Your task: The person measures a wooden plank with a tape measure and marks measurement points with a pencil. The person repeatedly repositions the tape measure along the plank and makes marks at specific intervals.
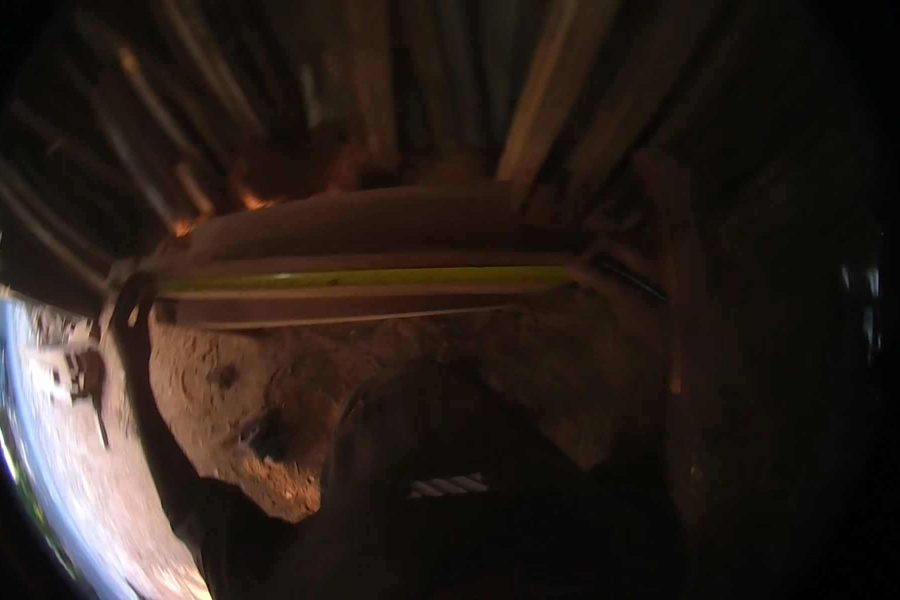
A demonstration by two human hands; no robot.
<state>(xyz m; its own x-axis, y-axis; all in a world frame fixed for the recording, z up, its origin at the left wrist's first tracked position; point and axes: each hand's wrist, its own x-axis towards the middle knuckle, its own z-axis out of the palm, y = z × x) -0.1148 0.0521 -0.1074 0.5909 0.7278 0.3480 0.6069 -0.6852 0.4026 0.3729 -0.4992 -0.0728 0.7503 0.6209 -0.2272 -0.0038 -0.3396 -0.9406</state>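
Observation:
A yellow tape measure blade (370, 277) stretches straight across in front of me, along a brown wooden board (370, 305). At its left end is my left hand (130, 290), closed around the end of the tape and board; deep shadow hides the single fingers. My right hand (610, 260) is near the right end of the tape, very dark, and its fingers cannot be made out. A thin dark stick-like thing (630, 277) with a pale edge shows beside it. The tape's case is not visible.
Long wooden planks and poles (555, 90) lean upright behind the board. Below lies brown sandy ground (220, 370) with a small dark object (265, 435) on it. Bright sunlit ground (120, 500) and a pale blocky thing (67, 373) appear at the left.

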